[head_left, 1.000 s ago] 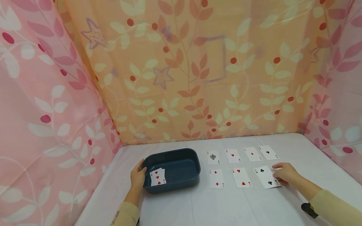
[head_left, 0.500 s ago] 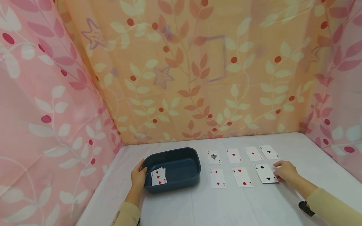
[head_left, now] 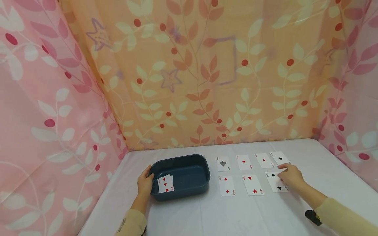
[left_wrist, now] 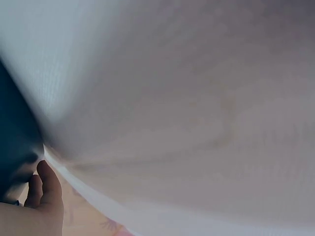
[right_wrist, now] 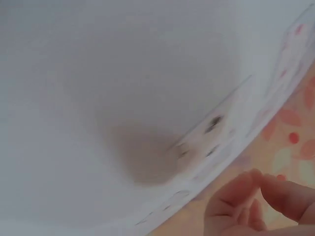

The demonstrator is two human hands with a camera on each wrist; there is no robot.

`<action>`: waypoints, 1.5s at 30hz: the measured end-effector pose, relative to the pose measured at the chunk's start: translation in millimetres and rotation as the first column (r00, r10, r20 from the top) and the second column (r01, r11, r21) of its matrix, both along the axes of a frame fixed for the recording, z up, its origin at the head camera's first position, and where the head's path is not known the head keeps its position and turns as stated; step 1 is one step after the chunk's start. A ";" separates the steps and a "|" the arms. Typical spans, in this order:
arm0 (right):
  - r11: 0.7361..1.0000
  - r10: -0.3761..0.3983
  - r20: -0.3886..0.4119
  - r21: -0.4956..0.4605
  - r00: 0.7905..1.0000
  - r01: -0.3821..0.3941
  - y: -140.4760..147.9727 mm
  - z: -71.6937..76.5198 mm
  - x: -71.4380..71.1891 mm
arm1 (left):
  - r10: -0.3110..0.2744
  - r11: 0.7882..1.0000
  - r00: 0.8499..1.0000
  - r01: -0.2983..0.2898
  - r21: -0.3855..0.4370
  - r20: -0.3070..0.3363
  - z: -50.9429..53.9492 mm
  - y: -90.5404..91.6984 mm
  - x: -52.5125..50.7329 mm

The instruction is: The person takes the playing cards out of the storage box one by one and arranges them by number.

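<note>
My left hand (head_left: pixel 144 184) grips the left end of a dark blue bin (head_left: pixel 189 194), thumb over the rim. In the left wrist view the fingers (left_wrist: pixel 50 184) lie against the bin's outer wall (left_wrist: pixel 15 123). Inside the bin a three of hearts (head_left: pixel 166 184) lies face up over at least one other card. My right hand (head_left: pixel 292 178) hovers over the two of clubs (head_left: pixel 277 185), which lies on the table and is partly hidden. The right wrist view shows the right hand (right_wrist: pixel 256 204) with thumb and forefinger tips close together and no card visible between them.
The two of diamonds (head_left: pixel 226 186) and two of hearts (head_left: pixel 253 185) lie in the near row. Behind them are the ace of spades (head_left: pixel 223 164), ace of hearts (head_left: pixel 244 162), ace of diamonds (head_left: pixel 264 160) and ace of clubs (head_left: pixel 279 157). Patterned curtains (head_left: pixel 192 98) surround the white table.
The two of clubs was shifted slightly and straightened into line with the near row. My right hand has come off its right edge and moved left and up. The left hand stays at the bin.
</note>
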State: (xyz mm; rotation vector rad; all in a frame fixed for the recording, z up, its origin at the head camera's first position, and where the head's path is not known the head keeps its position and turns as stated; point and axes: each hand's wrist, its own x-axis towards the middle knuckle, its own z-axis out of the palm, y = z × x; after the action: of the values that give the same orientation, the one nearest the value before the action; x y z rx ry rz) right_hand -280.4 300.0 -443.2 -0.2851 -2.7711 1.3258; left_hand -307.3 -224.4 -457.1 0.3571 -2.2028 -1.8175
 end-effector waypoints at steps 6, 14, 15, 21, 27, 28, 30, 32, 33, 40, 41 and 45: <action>0.962 0.086 -0.080 -0.251 0.993 -0.103 -55.0 16.1 -0.8 | 0.021 1.000 1.000 -0.021 0.008 -0.018 -3.3 -1.5 -1.0; 0.828 0.168 -0.138 -0.517 0.976 -0.216 -141.3 28.1 -5.6 | 0.002 1.000 1.000 -0.002 -0.016 0.016 -0.5 0.3 -1.5; 0.807 0.188 -0.149 -0.540 0.971 -0.240 -151.2 28.1 -6.7 | 0.005 1.000 1.000 -0.005 -0.018 0.017 -0.7 0.0 -1.8; 0.660 0.310 -0.221 -0.650 0.925 -0.377 -209.5 23.0 -17.3 | 0.020 0.997 1.000 -0.020 -0.070 0.001 -2.1 -0.3 -2.7; 0.543 0.393 -0.288 -0.694 0.874 -0.473 -256.4 9.7 -26.1 | 0.017 0.996 1.000 -0.018 -0.086 -0.016 -3.7 0.7 -2.9; 0.542 0.397 -0.293 -0.690 0.870 -0.480 -263.6 7.8 -27.7 | 0.018 0.996 1.000 -0.020 -0.085 -0.021 -3.7 0.5 -3.1; 0.555 0.414 -0.295 -0.667 0.861 -0.496 -277.5 4.1 -31.4 | 0.020 0.996 1.000 -0.022 -0.085 -0.020 -3.8 -0.1 -3.4; 0.597 0.451 -0.273 -0.615 0.850 -0.515 -290.9 1.6 -34.9 | 0.022 0.997 1.000 -0.024 -0.077 -0.017 -3.4 -0.9 -4.1; 0.622 0.479 -0.254 -0.577 0.840 -0.529 -297.4 1.2 -36.3 | 0.023 0.997 1.000 -0.024 -0.070 -0.017 -3.1 -1.4 -4.4; 0.736 0.642 -0.022 -0.265 0.767 -0.623 -334.5 -2.0 -48.9 | 0.024 1.000 0.999 -0.024 0.014 -0.034 -1.8 -4.1 -6.6; 0.743 0.650 0.002 -0.212 0.760 -0.635 -338.4 -4.3 -51.5 | 0.019 0.999 0.999 -0.017 0.039 -0.036 -2.0 -3.8 -6.7; 0.756 0.655 0.070 -0.052 0.753 -0.653 -350.9 -14.5 -60.3 | -0.007 0.990 1.000 0.010 0.138 -0.026 -3.1 -0.4 -5.2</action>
State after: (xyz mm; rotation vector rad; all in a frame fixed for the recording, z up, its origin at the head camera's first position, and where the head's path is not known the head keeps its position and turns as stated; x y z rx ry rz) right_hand -340.7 -50.9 -457.7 0.7329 -3.0529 1.4729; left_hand -312.6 -224.8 -460.2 0.3499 -2.0699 -1.9738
